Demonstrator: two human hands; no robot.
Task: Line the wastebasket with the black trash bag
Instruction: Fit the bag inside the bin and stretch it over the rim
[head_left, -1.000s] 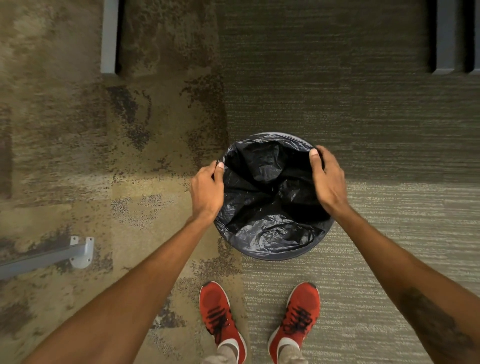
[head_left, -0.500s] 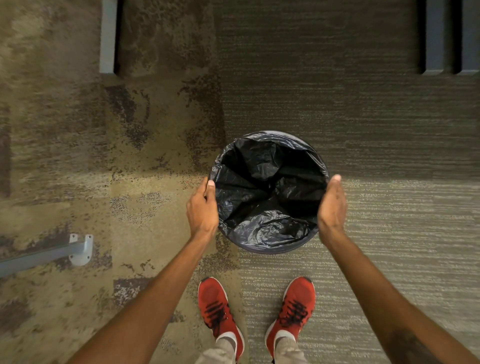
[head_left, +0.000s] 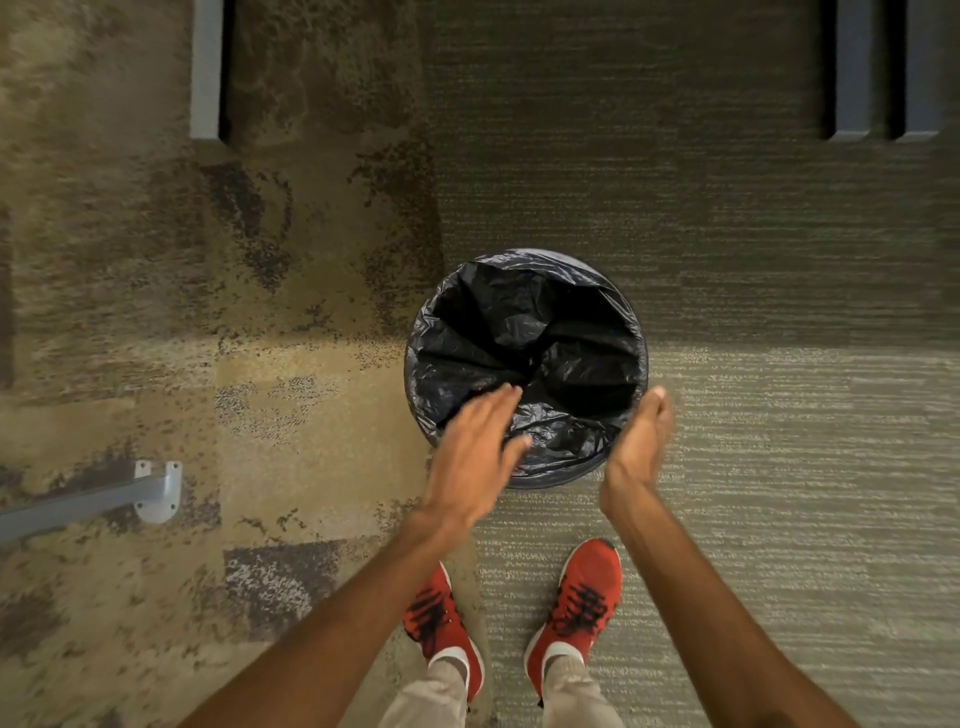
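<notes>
A round wastebasket (head_left: 571, 480) stands on the carpet just ahead of my feet. The black trash bag (head_left: 524, 338) sits inside it, its edge folded over the rim all round and its crumpled middle sagging inward. My left hand (head_left: 480, 447) hovers over the near left part of the opening, fingers spread and blurred, holding nothing. My right hand (head_left: 641, 439) is beside the near right rim, palm turned inward, fingers loosely together, and I see nothing in it.
My red shoes (head_left: 576, 608) stand close behind the basket. A grey metal furniture leg with a foot plate (head_left: 156, 491) lies at the left. Grey upright legs stand at the far left (head_left: 207, 67) and far right (head_left: 852, 67). Carpet surrounds the basket.
Both hands have let go of the bag's rim and drawn back toward me. The left hand has swung in over the near part of the opening.
</notes>
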